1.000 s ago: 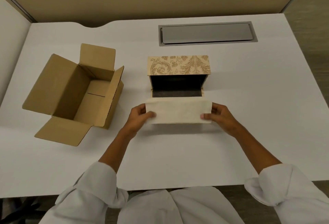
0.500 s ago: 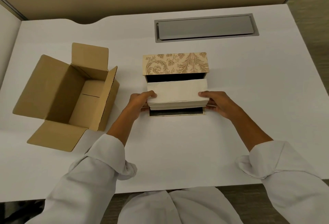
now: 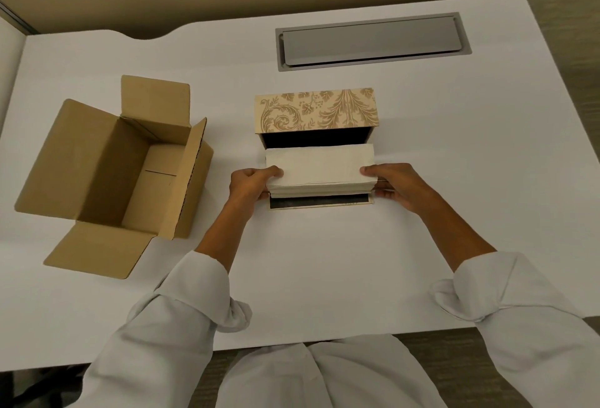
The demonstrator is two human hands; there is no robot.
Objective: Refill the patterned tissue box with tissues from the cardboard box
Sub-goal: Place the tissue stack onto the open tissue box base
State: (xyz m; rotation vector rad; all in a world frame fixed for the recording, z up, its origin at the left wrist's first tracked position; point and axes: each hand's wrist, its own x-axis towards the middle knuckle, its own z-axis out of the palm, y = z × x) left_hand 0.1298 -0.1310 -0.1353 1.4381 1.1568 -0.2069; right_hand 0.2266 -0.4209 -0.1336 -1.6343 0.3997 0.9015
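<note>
Your left hand [image 3: 251,185] and right hand [image 3: 394,187] grasping the tissue stack [image 3: 319,169] by its ends, apparently partway into the patterned box [image 3: 316,110], cardboard box [image 3: 107,161] well left.

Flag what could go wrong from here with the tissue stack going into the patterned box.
1. The stack is pinched only at its ends by the left hand and right hand; the unsupported middle could sag or shed sheets.
2. The stack spans nearly the full width of the box opening, so an end could catch on a side wall.
3. The lowered flap sits under the stack; pushing may shove the box back.
</note>
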